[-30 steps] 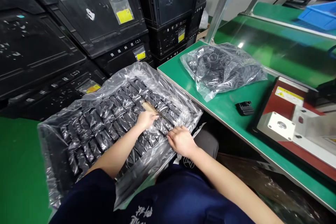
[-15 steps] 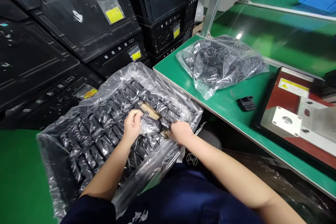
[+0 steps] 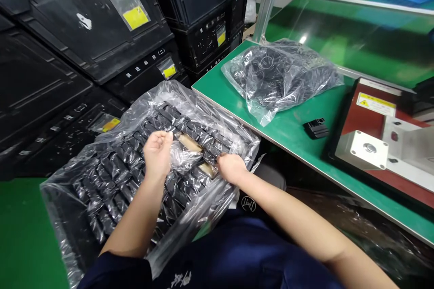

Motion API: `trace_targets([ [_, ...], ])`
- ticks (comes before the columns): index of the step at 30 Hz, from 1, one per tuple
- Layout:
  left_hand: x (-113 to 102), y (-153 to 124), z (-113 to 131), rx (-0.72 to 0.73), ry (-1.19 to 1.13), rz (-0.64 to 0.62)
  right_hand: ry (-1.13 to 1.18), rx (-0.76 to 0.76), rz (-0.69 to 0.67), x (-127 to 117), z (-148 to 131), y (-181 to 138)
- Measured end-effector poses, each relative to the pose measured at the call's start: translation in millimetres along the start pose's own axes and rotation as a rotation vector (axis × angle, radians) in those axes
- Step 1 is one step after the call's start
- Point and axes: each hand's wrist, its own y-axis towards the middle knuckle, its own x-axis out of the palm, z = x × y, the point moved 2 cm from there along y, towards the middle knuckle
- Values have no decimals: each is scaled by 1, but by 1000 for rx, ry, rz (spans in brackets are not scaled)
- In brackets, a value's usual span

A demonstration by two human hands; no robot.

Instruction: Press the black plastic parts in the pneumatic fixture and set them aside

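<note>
Left hand (image 3: 158,151): clenched above the packed rows, with clear wrap (image 3: 183,158) seemingly pinched between thumb and fingers.
Right hand (image 3: 232,169): curled against the end of a wrapped black part (image 3: 213,151); whether it is gripped cannot be told, as the fingertips are hidden.
Packed pieces (image 3: 115,169): laid side by side in rows within the box (image 3: 69,216), which is lined with a clear bag (image 3: 191,212).
Brown card (image 3: 190,143): bared in 2 patches between the hands.
Wrap: best drawn slowly, so that the film is not torn and neighbours are not dragged along.
Weight: better taken by fingers under the part than by film, which would probably stretch or slip.
Bag edge: should be kept clear of the right wrist to avoid snagging.
Worktop (image 3: 233,92): 1 loose black part (image 3: 316,128) is placed between a filled bag (image 3: 278,74) and the machine (image 3: 369,144).
</note>
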Motion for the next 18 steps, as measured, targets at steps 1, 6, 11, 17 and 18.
trace_targets([
  [1,-2,2,8,20,-37,31,22,-4,15,-1,1,-1],
  [6,-9,-9,39,289,257,-109,291,-13,88,-7,12,2],
  [11,7,-64,9,397,737,-759,1267,97,-69,-3,16,9],
  [17,5,-102,-27,356,816,-618,1340,108,-144,-3,7,2],
  [18,2,-103,-27,352,799,-613,1227,87,-159,-5,6,0],
])
